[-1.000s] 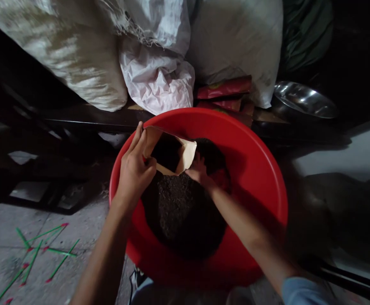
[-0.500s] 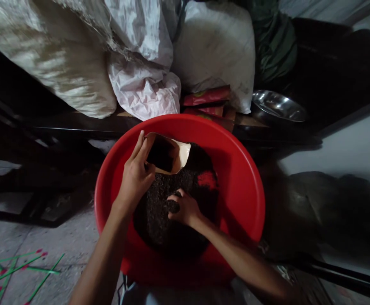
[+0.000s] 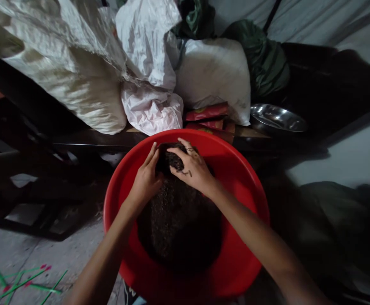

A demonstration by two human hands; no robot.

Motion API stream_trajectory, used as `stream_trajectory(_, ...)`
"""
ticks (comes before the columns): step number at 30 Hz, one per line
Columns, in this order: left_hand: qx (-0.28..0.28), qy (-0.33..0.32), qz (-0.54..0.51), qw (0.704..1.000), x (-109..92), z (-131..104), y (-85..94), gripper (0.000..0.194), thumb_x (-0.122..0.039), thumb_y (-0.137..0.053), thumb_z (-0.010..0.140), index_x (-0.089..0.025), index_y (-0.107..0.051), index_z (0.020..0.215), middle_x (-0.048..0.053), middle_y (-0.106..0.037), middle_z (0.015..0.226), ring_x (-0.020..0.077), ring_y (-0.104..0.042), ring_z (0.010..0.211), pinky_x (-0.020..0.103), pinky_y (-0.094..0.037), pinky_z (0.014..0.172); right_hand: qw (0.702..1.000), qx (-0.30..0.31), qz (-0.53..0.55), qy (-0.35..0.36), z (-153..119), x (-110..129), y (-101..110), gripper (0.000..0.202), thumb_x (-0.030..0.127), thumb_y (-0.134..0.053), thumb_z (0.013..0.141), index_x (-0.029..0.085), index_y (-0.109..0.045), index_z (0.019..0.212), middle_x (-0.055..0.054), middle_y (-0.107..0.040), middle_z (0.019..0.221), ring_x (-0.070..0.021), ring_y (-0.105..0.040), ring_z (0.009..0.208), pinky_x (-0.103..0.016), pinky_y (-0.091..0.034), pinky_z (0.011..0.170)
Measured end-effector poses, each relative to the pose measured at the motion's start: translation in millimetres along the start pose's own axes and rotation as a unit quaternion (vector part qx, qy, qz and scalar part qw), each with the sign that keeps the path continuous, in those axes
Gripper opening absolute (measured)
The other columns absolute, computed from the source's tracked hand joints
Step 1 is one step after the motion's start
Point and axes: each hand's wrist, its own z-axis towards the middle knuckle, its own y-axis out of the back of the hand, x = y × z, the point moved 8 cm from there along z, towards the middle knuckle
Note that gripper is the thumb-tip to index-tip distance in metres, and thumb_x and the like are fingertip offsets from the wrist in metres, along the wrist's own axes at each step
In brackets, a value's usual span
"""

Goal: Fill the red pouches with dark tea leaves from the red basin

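A large red plastic basin (image 3: 257, 190) holds a heap of dark, crumbly, shredded material (image 3: 167, 220). At the basin's far side, my left hand (image 3: 145, 178) grips the side of a paper bag (image 3: 162, 153), which is mostly hidden behind the hands now. My right hand (image 3: 197, 169) is at the bag's mouth, fingers curled around a clump of the dark material (image 3: 174, 161). Some bits cling to the fingers of that hand.
Behind the basin, white woven sacks (image 3: 153, 110), red packets (image 3: 207, 112) and a shiny metal bowl (image 3: 278, 117) stand on a dark bench (image 3: 102, 139). Green sticks with pink ends (image 3: 26, 281) lie on the floor at left.
My right hand has risen from the heap with a clump of dark material to the bag's mouth. The bag's pale inner flap no longer shows. The view has tilted up slightly.
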Motion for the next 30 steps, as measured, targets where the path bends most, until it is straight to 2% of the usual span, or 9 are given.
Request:
stream_trajectory(2, -0.005, 0.01, 0.006, 1.0, 2.5, 6.9, -0.2, 0.09, 0.002, -0.054, 0.079, -0.015, -0.039, 0.166, 0.015, -0.029, 0.176, 0.0303, -0.04, 0.158, 0.046, -0.039, 0.13, 1.0, 0.016, 0.022, 0.005, 11.7, -11.4, -7.4, 0.041, 0.02, -0.069, 0.095, 0.027, -0.069, 0.135, -0.009, -0.054, 0.16, -0.0272, -0.051, 0.15, -0.05, -0.047, 0.124)
stream_trajectory(5, -0.008, 0.023, 0.007, 1.0, 7.6, 13.9, 3.3, 0.087, -0.001, -0.056, 0.08, -0.011, -0.04, 0.165, 0.017, -0.03, 0.175, 0.0324, -0.038, 0.159, 0.047, -0.038, 0.13, 0.996, -0.085, 0.038, -0.001, 8.0, -39.4, 13.8, 0.026, 0.022, -0.056, 0.104, 0.025, -0.073, 0.123, -0.008, -0.063, 0.149, -0.0211, -0.063, 0.136, -0.04, -0.056, 0.113)
stream_trajectory(8, -0.019, 0.043, 0.007, 0.999, 15.8, 16.0, 12.0, 0.085, -0.003, -0.056, 0.081, -0.009, -0.042, 0.164, 0.017, -0.031, 0.174, 0.033, -0.036, 0.16, 0.047, -0.037, 0.131, 0.99, -0.133, -0.034, -0.045, -13.3, -98.5, 25.2, 0.028, 0.024, -0.045, 0.108, 0.023, -0.073, 0.111, -0.009, -0.074, 0.123, -0.0221, -0.069, 0.118, -0.038, -0.058, 0.102)
stream_trajectory(10, -0.023, 0.056, -0.001, 0.998, 21.0, 15.4, 17.2, 0.083, -0.005, -0.057, 0.082, -0.01, -0.042, 0.164, 0.017, -0.03, 0.174, 0.0321, -0.037, 0.16, 0.047, -0.035, 0.131, 0.988, -0.043, -0.111, -0.098, -29.7, -155.6, 4.0, 0.029, 0.025, -0.044, 0.106, 0.021, -0.073, 0.108, -0.011, -0.075, 0.111, -0.0251, -0.07, 0.11, -0.04, -0.056, 0.102)
stream_trajectory(13, -0.015, 0.063, -0.006, 0.998, 23.7, 12.2, 20.5, 0.083, -0.006, -0.057, 0.084, -0.013, -0.041, 0.165, 0.014, -0.027, 0.176, 0.0306, -0.035, 0.161, 0.048, -0.033, 0.133, 0.976, 0.091, -0.14, -0.143, -56.4, -234.4, -43.2, 0.031, 0.029, -0.046, 0.105, 0.018, -0.073, 0.115, -0.016, -0.074, 0.117, -0.0302, -0.069, 0.113, -0.045, -0.055, 0.102)
stream_trajectory(16, -0.007, 0.072, -0.007, 0.997, 23.0, 6.8, 21.6, 0.083, -0.007, -0.056, 0.086, -0.017, -0.04, 0.166, 0.012, -0.026, 0.177, 0.0301, -0.032, 0.162, 0.049, -0.031, 0.133, 0.977, 0.139, -0.113, -0.118, -63.8, -272.9, -88.3, 0.038, 0.032, -0.051, 0.101, 0.016, -0.069, 0.132, -0.019, -0.068, 0.137, -0.0324, -0.061, 0.131, -0.051, -0.048, 0.116)
stream_trajectory(21, -0.055, 0.119, -0.005, 0.991, 29.9, -5.1, 29.6, 0.081, -0.008, -0.056, 0.089, -0.021, -0.04, 0.167, 0.009, -0.029, 0.176, 0.029, -0.029, 0.163, 0.051, -0.028, 0.135, 0.973, 0.184, -0.076, -0.117, -49.8, -272.6, -167.6, 0.059, 0.04, -0.061, 0.098, 0.018, -0.057, 0.153, -0.019, -0.057, 0.153, -0.0348, -0.052, 0.142, -0.054, -0.041, 0.122)
stream_trajectory(24, -0.07, 0.123, 0.013, 0.99, 33.6, -9.4, 32.6, 0.081, -0.008, -0.057, 0.088, -0.022, -0.04, 0.167, 0.009, -0.032, 0.175, 0.0284, -0.031, 0.163, 0.052, -0.027, 0.135, 0.966, 0.192, -0.071, -0.159, -52.8, -256.8, -197.8, 0.07, 0.046, -0.069, 0.095, 0.019, -0.054, 0.157, -0.019, -0.049, 0.162, -0.0391, -0.044, 0.149, -0.056, -0.039, 0.123)
stream_trajectory(30, -0.073, 0.121, 0.018, 0.99, 31.4, -13.3, 29.7, 0.082, -0.007, -0.059, 0.089, -0.028, -0.04, 0.167, 0.005, -0.033, 0.175, 0.0303, -0.033, 0.162, 0.055, -0.028, 0.134, 0.947, 0.214, -0.071, -0.23, -101.9, -214.4, -183.6, 0.069, 0.051, -0.074, 0.092, 0.027, -0.057, 0.154, -0.013, -0.046, 0.166, -0.0306, -0.052, 0.146, -0.041, -0.048, 0.116)
